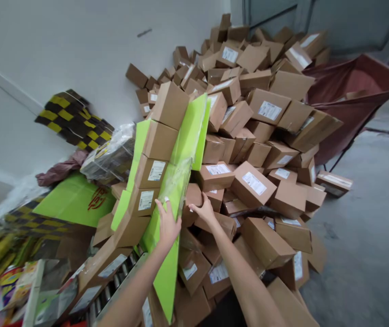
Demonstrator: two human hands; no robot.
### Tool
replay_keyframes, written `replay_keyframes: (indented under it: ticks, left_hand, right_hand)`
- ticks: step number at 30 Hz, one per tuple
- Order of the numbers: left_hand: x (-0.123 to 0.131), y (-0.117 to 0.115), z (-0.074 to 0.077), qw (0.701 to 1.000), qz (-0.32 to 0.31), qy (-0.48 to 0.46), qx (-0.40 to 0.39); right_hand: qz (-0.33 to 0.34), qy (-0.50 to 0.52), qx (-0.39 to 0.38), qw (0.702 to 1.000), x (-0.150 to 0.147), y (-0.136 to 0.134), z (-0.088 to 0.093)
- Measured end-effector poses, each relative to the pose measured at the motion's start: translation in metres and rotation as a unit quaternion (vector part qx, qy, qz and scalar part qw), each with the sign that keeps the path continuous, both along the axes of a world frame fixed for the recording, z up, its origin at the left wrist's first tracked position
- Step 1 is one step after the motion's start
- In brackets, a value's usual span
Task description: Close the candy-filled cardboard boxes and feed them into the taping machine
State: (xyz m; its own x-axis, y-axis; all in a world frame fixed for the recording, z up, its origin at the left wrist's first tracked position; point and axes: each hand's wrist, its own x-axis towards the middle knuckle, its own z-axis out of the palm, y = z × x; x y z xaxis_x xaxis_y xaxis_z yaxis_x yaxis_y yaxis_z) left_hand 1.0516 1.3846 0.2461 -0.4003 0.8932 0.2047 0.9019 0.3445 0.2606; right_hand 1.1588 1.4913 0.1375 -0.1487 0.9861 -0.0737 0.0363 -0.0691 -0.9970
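Observation:
My left hand [167, 225] lies against a long bright green board [172, 181], its fingers spread and pointing up. My right hand [204, 210] is just to the right, thumb and forefinger apart at the corner of a brown cardboard box [192, 195]. Whether it grips that box I cannot tell; its other fingers are partly hidden. Left of the board, a row of cardboard boxes [160, 143] with white labels runs up along a roller conveyor [119, 279]. Clear tape or film shows on the board's middle.
A large heap of labelled cardboard boxes [254, 181] rises on the right, against the wall. Beyond it stands a dark red cloth bin [344, 86]. At left are black-and-yellow checked packages [73, 118], another green board [75, 200] and plastic-wrapped goods [111, 152].

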Motion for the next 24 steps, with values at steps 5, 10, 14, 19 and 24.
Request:
replay_keyframes:
  ticks: [5, 10, 14, 19, 24]
  left_hand:
    - [-0.003, -0.050, -0.019, 0.995, 0.022, -0.051, 0.080]
    - [-0.022, -0.069, -0.046, 0.992, 0.016, -0.119, 0.045]
    - [-0.024, -0.034, -0.047, 0.986, -0.049, -0.155, -0.022]
    - [-0.017, 0.003, -0.036, 0.978, -0.082, -0.164, -0.102]
    - [-0.017, 0.010, -0.028, 0.977, -0.065, -0.169, -0.110]
  right_hand:
    - [-0.017, 0.023, 0.006, 1.000, 0.002, -0.014, -0.003]
    - [-0.025, 0.048, -0.009, 0.999, 0.005, -0.023, 0.000]
    - [-0.047, 0.047, -0.055, 0.996, 0.002, -0.027, 0.006]
    - [-0.073, 0.022, -0.085, 0.993, -0.007, -0.027, 0.008]
    - [-0.064, -0.007, -0.080, 0.995, -0.008, -0.021, 0.009]
